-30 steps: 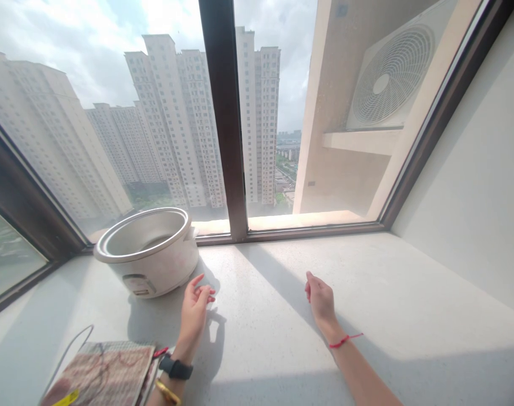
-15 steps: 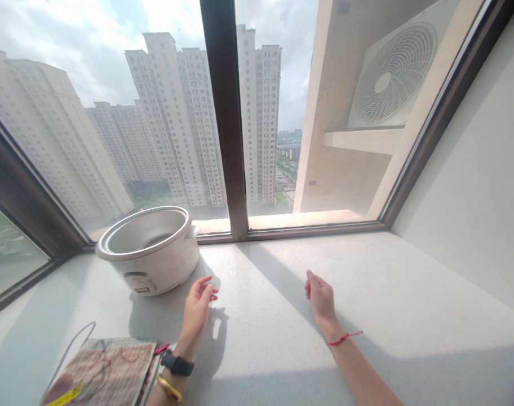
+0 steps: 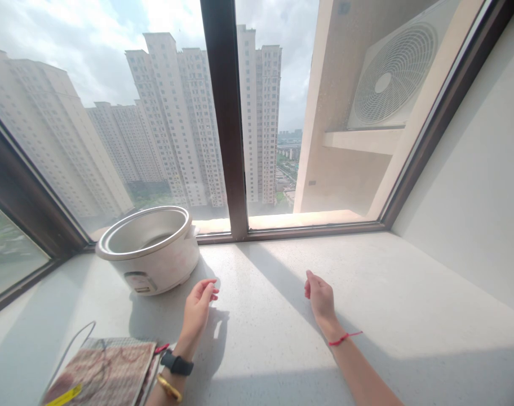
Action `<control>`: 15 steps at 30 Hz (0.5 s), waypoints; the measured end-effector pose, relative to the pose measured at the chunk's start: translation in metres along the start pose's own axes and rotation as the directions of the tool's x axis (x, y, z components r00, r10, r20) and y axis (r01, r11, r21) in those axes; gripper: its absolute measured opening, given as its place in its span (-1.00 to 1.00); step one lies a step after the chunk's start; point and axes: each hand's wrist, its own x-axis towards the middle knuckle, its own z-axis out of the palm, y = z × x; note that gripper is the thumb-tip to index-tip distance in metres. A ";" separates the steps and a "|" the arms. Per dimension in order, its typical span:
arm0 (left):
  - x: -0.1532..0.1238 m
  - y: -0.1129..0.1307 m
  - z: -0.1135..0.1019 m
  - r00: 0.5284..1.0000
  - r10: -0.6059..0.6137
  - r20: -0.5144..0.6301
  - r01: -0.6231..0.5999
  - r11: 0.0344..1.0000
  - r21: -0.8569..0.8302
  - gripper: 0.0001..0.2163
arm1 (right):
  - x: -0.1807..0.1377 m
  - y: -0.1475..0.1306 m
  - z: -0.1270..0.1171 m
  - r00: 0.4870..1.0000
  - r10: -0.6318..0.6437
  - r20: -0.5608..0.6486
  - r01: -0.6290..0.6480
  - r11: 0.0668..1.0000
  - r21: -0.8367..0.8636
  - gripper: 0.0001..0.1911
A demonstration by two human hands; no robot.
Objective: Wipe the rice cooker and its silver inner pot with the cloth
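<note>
"Brown-red patterning covers the flat bundle [image 3: 109,363] at our lower left; what it is, we can't make out. What's next along?"

"Our pot [image 3: 162,272], pale with a metal rim, upright on the white sill [image 3: 261,332], left of centre and close to the window frame [image 3: 224,124]. We see nothing inside it."

"And our left hand [image 3: 200,304]?"

"Lower middle, just beside the pot yet apart from it, fingers loosely bent, a narrow gap at the thumb, nothing held that we can see."

"Our right hand [image 3: 320,298]?"

"Low and right of centre, well apart from the pot. Its fingers curl away from us, so how tightly they close, or on what, we can't tell."

"Which step are we at, then?"

"We'd judge it a pause, with neither hand on the pot. Were we to take hold, that would call for spreading our fingers and bringing our right hand leftward."
</note>
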 end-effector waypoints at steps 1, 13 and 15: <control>0.000 0.000 0.000 1.000 0.002 0.001 -0.002 1.000 0.001 -0.52 | 0.000 0.000 0.000 1.000 0.001 0.000 -0.001 1.000 0.002 -0.33; -0.001 0.000 -0.001 1.000 0.015 0.004 -0.015 1.000 0.012 -0.52 | 0.000 0.003 0.000 0.999 0.032 0.017 -0.032 0.999 0.017 -0.35; 0.000 0.001 -0.001 1.000 0.015 0.006 -0.016 1.000 0.013 -0.53 | 0.000 0.003 0.000 0.999 0.032 0.018 -0.033 0.999 0.018 -0.34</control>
